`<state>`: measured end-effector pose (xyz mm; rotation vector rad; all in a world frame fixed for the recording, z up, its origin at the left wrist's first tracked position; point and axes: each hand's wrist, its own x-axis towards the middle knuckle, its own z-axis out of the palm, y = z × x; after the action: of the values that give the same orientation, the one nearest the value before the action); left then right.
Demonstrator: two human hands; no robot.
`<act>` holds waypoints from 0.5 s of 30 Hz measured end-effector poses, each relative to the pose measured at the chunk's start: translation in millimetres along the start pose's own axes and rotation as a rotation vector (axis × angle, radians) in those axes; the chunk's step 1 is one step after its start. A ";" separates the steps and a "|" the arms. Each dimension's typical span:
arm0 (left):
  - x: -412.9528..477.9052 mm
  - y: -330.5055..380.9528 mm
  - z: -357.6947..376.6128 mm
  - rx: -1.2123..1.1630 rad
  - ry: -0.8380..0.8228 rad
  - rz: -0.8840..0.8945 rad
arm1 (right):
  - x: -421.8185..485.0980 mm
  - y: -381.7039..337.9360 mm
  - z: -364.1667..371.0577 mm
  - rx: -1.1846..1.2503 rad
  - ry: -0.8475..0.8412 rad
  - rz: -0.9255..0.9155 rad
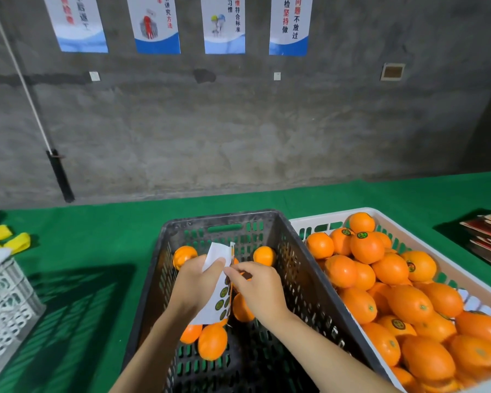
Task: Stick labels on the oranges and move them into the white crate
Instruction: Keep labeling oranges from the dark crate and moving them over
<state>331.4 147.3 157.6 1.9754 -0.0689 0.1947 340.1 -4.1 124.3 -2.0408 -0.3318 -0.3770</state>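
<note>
My left hand (194, 282) holds a white label sheet (216, 302) with several round green labels, above the black crate (227, 219). My right hand (255, 285) pinches at the sheet's right edge with thumb and forefinger; whether a label is between them is hidden. Several unlabelled oranges (212, 341) lie on the black crate's floor below my hands. The white crate (448, 268) to the right is heaped with oranges (366, 246), some showing green labels.
Both crates stand on a green-covered table (97, 236) against a grey concrete wall. A white perforated basket (3, 302) sits at the left edge with yellow items (9, 239) behind it. A stack of red cardboard (488, 239) lies at the far right.
</note>
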 end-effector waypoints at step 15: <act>-0.8 -5.4 -12.5 0.002 0.046 -0.084 | 2.4 -0.9 4.7 0.391 -0.250 0.218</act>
<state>330.1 160.8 157.4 1.9706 0.0437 0.1854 342.6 0.7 123.8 -1.7154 -0.3032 0.0772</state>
